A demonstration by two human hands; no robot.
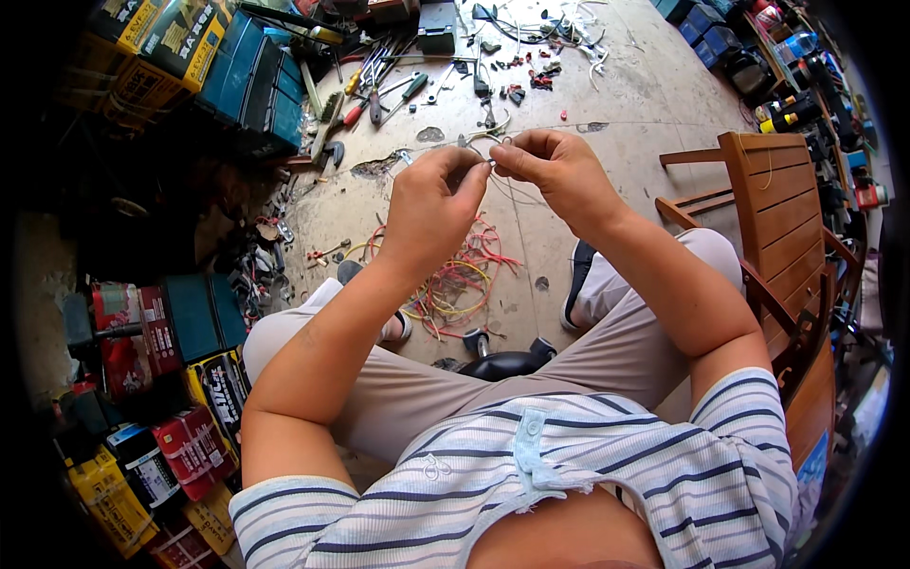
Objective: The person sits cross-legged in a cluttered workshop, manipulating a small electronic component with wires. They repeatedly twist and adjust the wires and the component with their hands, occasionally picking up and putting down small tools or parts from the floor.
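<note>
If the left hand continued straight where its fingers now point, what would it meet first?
Probably the right hand, close ahead of the left hand; their exact depth is hard to judge.

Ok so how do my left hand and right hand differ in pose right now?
Your left hand sits a bit lower in the picture than your right hand. The left thumb points mostly upward in the picture, while the right thumb points left. The right hand is nearer the wooden chair than the left. Both are bare, their fingertips close together at something too small to identify.
</note>
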